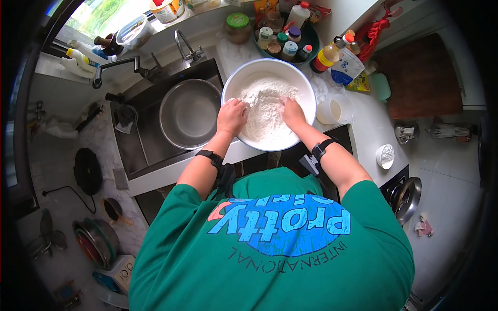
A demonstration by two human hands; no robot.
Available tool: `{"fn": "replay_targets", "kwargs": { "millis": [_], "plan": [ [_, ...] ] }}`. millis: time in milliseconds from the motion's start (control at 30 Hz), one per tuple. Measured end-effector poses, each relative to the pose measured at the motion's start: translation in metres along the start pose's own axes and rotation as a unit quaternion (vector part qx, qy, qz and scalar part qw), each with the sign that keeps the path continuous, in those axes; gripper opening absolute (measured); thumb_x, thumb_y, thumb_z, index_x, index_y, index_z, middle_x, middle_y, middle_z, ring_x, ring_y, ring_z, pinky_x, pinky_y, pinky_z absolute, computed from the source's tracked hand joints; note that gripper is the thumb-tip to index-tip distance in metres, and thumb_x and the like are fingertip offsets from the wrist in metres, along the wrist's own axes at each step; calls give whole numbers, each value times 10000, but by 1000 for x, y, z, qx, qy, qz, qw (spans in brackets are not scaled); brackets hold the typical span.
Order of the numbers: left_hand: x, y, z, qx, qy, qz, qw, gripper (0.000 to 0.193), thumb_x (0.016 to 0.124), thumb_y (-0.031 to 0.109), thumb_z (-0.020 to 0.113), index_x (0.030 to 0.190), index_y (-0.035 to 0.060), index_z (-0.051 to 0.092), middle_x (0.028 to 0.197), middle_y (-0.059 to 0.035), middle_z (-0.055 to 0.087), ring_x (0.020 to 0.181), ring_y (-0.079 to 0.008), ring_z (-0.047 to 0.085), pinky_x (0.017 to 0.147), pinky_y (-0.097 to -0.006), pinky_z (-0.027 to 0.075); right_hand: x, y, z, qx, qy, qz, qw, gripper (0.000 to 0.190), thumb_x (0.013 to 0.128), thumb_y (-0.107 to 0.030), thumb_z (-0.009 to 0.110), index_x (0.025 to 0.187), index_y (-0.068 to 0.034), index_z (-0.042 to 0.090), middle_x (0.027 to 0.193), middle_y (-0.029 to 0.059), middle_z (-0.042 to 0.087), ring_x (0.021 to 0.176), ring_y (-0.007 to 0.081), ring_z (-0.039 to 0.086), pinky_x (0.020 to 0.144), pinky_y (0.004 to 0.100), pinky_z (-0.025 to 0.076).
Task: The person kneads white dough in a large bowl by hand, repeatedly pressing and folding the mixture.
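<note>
A large white bowl [310,83] with a thin blue rim rests at the counter's front edge, right of the sink. White flour [266,112] lies heaped and loose inside it. My left hand [232,116] is at the bowl's left rim with its fingers curled; whether it grips the rim or flour is hidden. Over on the right side, my right hand [291,112] reaches into the bowl, its fingertips dusty and partly sunk in the flour. A translucent plastic measuring jug [335,110] stands just right of the bowl.
A metal basin [190,114] sits in the dark sink [146,136] at left, below a faucet [189,50]. Behind the bowl are a green tray of jars [316,46] and a sauce bottle [328,57]. A small white bowl [385,156] holding white powder is at right, near the stove.
</note>
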State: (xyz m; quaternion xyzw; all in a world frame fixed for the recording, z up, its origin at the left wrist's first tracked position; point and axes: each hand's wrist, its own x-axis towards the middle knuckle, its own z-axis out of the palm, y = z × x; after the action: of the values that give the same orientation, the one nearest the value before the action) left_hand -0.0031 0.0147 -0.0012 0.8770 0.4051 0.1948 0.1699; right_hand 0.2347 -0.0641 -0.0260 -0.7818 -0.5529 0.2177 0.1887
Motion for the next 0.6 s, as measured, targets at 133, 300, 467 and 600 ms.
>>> {"fn": "replay_targets", "kwargs": {
  "millis": [133, 300, 467, 600],
  "plan": [
    [1, 1, 0, -12, 6, 2, 1000, 119, 844, 180, 636, 914, 142, 725, 882, -73, 646, 933, -280, 627, 870, -406, 497, -4, -20, 28, 14, -83, 4, 996, 522, 879, -359, 694, 1209, 37, 610, 1164, 284, 647, 1105, 419, 624, 963, 455, 493],
    [0, -1, 1, -5, 12, 4, 1000, 116, 848, 179, 634, 909, 147, 728, 876, -68, 648, 934, -278, 628, 871, -406, 497, -12, -45, 50, 34, -206, -19, 978, 605, 863, -401, 705, 1249, 50, 589, 1150, 296, 651, 1112, 423, 620, 960, 448, 488],
    [0, 0, 0, -9, 10, 5, 1000, 114, 849, 179, 635, 908, 148, 729, 876, -61, 655, 938, -275, 629, 879, -404, 496, -6, -35, 54, 61, -250, -20, 966, 524, 888, -379, 664, 1221, 23, 614, 1082, 277, 680, 1064, 417, 640, 919, 455, 490],
    [0, 2, -3, -10, 3, -3, 1000, 115, 847, 175, 637, 908, 148, 730, 882, -59, 657, 942, -272, 631, 882, -401, 497, -1, -29, 56, 59, -232, -44, 970, 379, 936, -337, 590, 1117, -11, 661, 1026, 258, 694, 1003, 417, 656, 873, 465, 498]
  ]
}}
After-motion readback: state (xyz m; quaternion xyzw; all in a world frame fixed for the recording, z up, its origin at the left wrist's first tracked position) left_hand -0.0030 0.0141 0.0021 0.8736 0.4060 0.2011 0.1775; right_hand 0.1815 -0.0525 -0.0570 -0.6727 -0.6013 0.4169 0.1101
